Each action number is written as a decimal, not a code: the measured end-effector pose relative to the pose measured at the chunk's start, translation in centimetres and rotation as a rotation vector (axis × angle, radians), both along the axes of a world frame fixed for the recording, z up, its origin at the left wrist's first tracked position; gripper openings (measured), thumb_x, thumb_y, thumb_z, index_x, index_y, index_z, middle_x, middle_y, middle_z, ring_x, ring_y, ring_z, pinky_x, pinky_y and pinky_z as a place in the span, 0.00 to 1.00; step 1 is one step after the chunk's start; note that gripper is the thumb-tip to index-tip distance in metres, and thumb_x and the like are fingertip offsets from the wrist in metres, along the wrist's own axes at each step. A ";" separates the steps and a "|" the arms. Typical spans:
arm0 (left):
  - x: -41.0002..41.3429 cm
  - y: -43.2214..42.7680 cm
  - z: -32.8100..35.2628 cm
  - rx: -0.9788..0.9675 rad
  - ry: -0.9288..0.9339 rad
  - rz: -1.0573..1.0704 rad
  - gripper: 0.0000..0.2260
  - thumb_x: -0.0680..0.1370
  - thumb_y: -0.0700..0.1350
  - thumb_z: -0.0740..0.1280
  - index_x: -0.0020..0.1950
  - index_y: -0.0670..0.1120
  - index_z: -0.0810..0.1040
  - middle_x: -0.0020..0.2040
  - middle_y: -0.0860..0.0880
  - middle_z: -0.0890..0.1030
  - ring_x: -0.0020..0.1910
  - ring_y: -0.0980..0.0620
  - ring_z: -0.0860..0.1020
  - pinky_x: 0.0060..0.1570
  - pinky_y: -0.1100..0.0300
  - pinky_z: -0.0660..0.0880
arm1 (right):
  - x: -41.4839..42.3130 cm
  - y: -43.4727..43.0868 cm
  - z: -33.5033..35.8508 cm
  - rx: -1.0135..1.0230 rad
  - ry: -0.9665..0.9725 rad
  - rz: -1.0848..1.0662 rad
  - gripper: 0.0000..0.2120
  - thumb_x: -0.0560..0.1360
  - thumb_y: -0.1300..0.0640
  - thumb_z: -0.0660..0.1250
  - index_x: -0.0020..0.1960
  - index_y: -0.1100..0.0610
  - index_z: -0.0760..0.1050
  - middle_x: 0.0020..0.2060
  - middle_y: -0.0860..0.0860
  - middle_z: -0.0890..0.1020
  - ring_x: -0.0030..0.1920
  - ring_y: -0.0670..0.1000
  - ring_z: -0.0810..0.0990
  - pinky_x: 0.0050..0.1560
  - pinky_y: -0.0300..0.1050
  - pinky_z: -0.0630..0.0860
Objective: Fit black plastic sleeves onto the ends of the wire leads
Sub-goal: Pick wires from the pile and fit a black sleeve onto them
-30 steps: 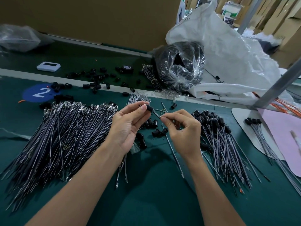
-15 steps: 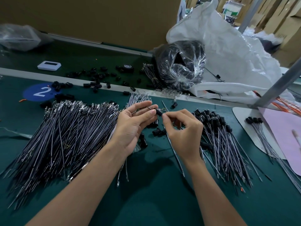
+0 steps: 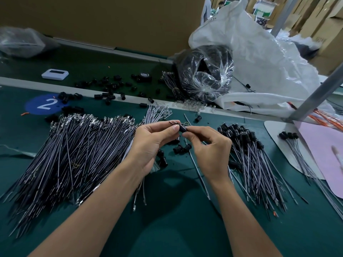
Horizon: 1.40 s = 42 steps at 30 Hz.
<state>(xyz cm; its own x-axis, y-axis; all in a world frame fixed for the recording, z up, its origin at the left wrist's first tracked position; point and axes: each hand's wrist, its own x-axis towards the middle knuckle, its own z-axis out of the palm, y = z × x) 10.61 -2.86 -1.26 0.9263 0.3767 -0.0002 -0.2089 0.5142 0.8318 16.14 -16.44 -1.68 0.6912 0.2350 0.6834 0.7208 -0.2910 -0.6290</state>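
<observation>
Pinching a sleeve (image 3: 182,128) at frame centre, the left hand (image 3: 152,143) meets the right hand (image 3: 209,151), which pinches a wire (image 3: 199,173), and the job looks early: a small sleeved pile (image 3: 248,145) lies right of centre, with a far bigger bare pile (image 3: 74,151) on the left.

Fingers (image 3: 173,129) half hide the black sleeve (image 3: 182,128); the wire lead (image 3: 198,173) passes up behind the right hand (image 3: 211,153).
</observation>
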 end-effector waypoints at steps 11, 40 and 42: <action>-0.4 -0.4 0.3 0.087 0.020 0.032 0.05 0.65 0.41 0.74 0.40 0.43 0.86 0.42 0.43 0.86 0.42 0.49 0.85 0.43 0.63 0.80 | -0.1 0.1 0.1 -0.051 0.029 0.071 0.08 0.70 0.63 0.76 0.49 0.57 0.85 0.41 0.47 0.85 0.40 0.43 0.82 0.43 0.36 0.78; -1.0 2.5 1.4 0.062 0.011 -0.211 0.20 0.75 0.46 0.70 0.66 0.44 0.75 0.60 0.45 0.82 0.55 0.48 0.81 0.55 0.55 0.80 | 1.0 -1.4 1.6 0.637 0.877 0.575 0.12 0.75 0.60 0.65 0.58 0.60 0.74 0.36 0.53 0.83 0.35 0.48 0.81 0.43 0.41 0.81; -0.7 1.6 1.2 0.180 0.022 -0.193 0.20 0.70 0.48 0.72 0.62 0.44 0.79 0.56 0.45 0.84 0.53 0.48 0.82 0.54 0.56 0.80 | 0.4 -0.6 1.2 0.446 0.790 0.536 0.17 0.72 0.59 0.68 0.60 0.59 0.73 0.36 0.54 0.85 0.34 0.50 0.83 0.42 0.43 0.82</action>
